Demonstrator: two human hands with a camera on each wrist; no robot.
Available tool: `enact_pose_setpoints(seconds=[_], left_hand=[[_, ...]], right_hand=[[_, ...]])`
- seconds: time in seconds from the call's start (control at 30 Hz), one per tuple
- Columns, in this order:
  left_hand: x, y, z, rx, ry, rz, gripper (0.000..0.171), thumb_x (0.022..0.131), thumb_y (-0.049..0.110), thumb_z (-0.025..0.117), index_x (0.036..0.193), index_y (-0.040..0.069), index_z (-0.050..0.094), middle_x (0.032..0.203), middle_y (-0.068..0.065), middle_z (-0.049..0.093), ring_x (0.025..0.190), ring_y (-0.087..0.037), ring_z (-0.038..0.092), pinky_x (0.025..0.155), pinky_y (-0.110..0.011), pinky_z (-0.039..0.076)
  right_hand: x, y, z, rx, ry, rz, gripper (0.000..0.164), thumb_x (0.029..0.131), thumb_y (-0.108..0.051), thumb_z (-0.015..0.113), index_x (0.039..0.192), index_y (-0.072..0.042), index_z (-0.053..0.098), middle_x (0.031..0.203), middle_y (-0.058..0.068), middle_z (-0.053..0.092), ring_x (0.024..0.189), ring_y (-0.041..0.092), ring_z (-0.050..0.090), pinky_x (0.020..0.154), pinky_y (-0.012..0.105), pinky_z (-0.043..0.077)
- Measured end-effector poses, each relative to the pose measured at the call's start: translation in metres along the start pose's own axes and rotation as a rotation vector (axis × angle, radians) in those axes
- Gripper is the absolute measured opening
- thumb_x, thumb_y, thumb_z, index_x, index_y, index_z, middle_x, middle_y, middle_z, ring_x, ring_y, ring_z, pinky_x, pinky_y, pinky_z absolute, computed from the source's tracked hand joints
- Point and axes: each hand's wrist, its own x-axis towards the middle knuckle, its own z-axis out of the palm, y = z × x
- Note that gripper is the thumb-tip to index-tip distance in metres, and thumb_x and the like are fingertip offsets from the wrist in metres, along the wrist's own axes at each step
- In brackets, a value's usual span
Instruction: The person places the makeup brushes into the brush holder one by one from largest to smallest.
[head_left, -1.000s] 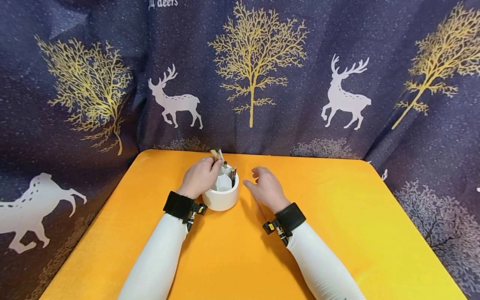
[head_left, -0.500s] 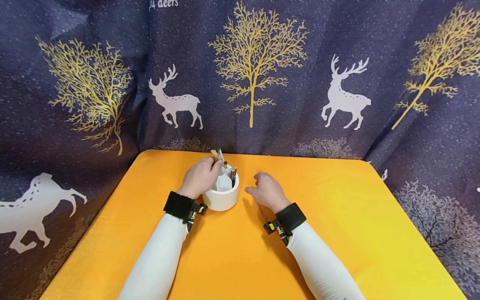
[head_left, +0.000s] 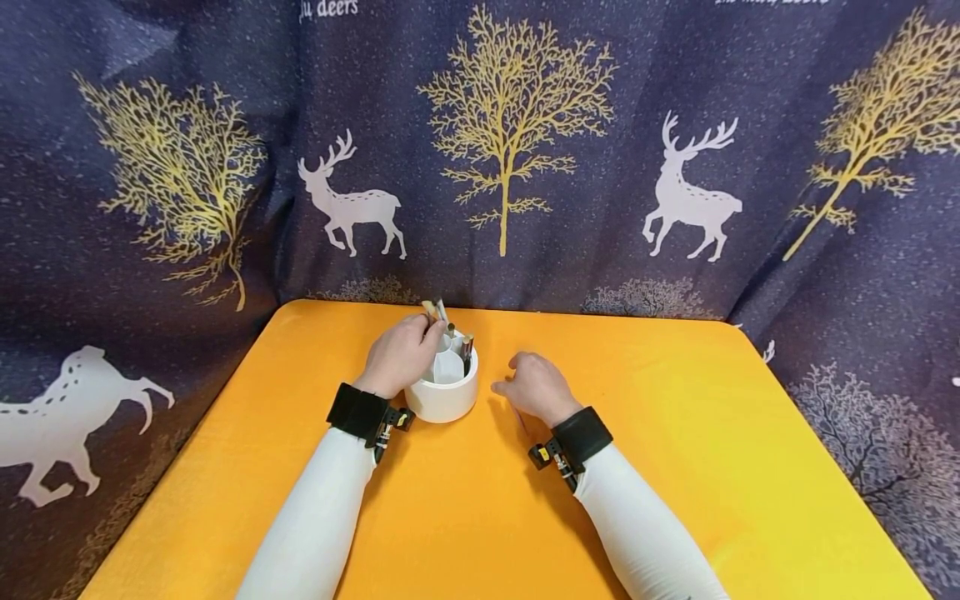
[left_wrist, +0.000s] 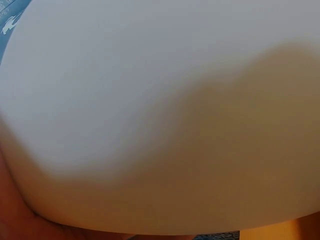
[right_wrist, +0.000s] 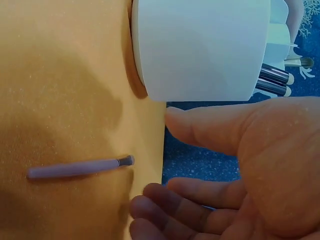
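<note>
A round white brush holder (head_left: 442,402) with inner dividers stands upright on the table. My left hand (head_left: 399,357) grips its left side near the rim; the fingertips are hidden, and white wall fills most of the left wrist view. To the right of the holder, my right hand (head_left: 536,387) hovers low, holding nothing. In the right wrist view its thumb (right_wrist: 200,127) stands apart from the loosely bent fingers (right_wrist: 175,210). On the table near that hand lies a thin pink makeup brush (right_wrist: 75,169) with a short bristle tip, mostly covered in the head view.
Several makeup brushes (head_left: 467,348) stick up from the holder's compartments. The orange tabletop (head_left: 442,517) ends at a back edge just behind the holder. Beyond it hangs a dark blue cloth (head_left: 570,208) printed with deer and trees.
My right hand has lowered slightly and shifted a little away from the holder, its thumb and fingers drawing closer together. The left hand and the holder stay in place.
</note>
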Motion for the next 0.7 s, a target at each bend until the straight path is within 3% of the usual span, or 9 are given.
enact_pose_setpoints(seconds=[0.13,0.3,0.7], left_hand=[[-0.0002,0.0004,-0.0007,-0.002,0.0,-0.002,0.041,0.106,0.052,0.033,0.093,0.018,0.053,0.079,-0.006,0.049,0.068,-0.023,0.049,0.059,-0.037,0.037],[-0.0008,0.0014,-0.0014,-0.007,0.0,-0.003,0.04,0.105,0.052,0.034,0.093,0.019,0.053,0.079,-0.006,0.049,0.069,-0.023,0.049,0.058,-0.038,0.036],[-0.0001,0.0003,0.0002,-0.004,0.001,0.0,0.041,0.105,0.053,0.033,0.093,0.019,0.053,0.079,-0.006,0.049,0.069,-0.023,0.049,0.059,-0.038,0.036]], right_hand=[[-0.0005,0.0006,0.0001,-0.041,-0.052,0.011,0.055,0.082,-0.046,0.076,0.115,-0.004,0.065,0.105,0.006,0.066,0.091,0.022,0.059,0.082,0.038,0.049],[-0.0006,0.0015,0.0007,-0.061,-0.11,0.011,0.04,0.083,-0.046,0.076,0.094,-0.009,0.065,0.084,0.002,0.062,0.075,0.02,0.055,0.067,0.035,0.045],[-0.0043,0.0019,0.0053,-0.076,-0.129,0.009,0.034,0.081,-0.039,0.075,0.06,-0.018,0.058,0.058,-0.002,0.046,0.055,0.02,0.048,0.05,0.032,0.033]])
